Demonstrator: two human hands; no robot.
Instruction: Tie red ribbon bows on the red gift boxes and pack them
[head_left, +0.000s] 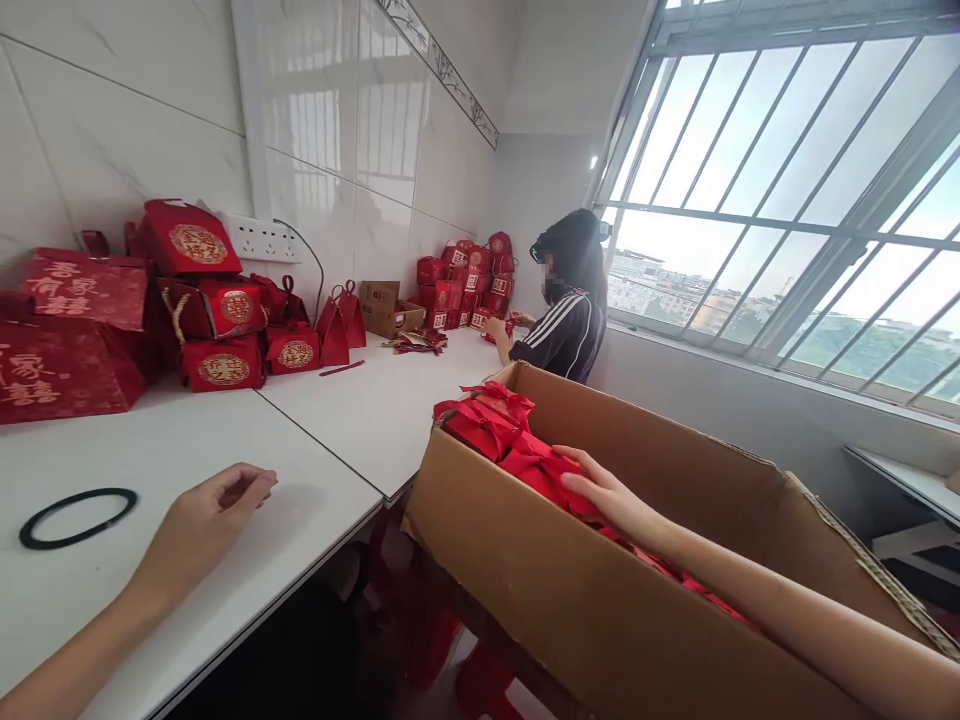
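Note:
My left hand (204,528) is above the white table (315,570), with its fingers curled in and the thumb against them; nothing shows in it. A black ring-shaped band (79,518) lies on the tabletop to its left. My right hand (604,492) reaches into a large open cardboard box (517,570). Its fingers are stretched out and touch a red ribbon-tied gift box (547,470); the grip looks loose. More red gift boxes (480,425) with ribbon bows line the near side of the cardboard box. The arm and the box wall hide some of them.
Red gift boxes with gold print (225,365) are stacked against the tiled wall at left. Farther back are a small brown carton (390,308) and another red stack (457,285). A co-worker (566,310) handles something red at the table's far end. A barred window (780,200) is at right.

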